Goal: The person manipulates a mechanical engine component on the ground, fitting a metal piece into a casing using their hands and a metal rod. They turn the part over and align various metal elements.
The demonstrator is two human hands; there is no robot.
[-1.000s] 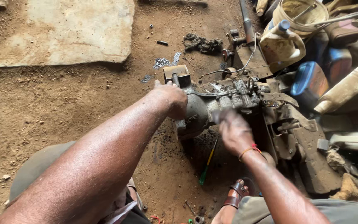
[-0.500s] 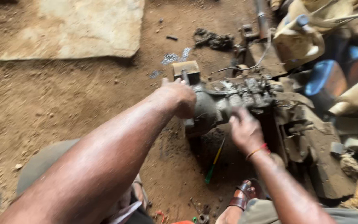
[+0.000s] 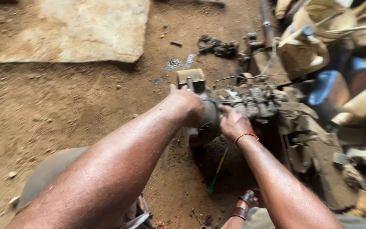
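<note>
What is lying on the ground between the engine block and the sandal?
In the head view, a green-handled screwdriver lies on the dirt between the engine block and the sandal.

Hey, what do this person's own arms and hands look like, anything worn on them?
Both forearms are bare, with no sleeves and no gloves. The left hand wears nothing visible. The right hand has a thin orange-and-red thread bracelet at the wrist. No watch or rings show.

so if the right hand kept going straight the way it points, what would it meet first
Probably the greasy engine assembly: the right hand points up and away, its fingertips already at or on that cluster of parts. Depth is unclear in the blur.
</note>
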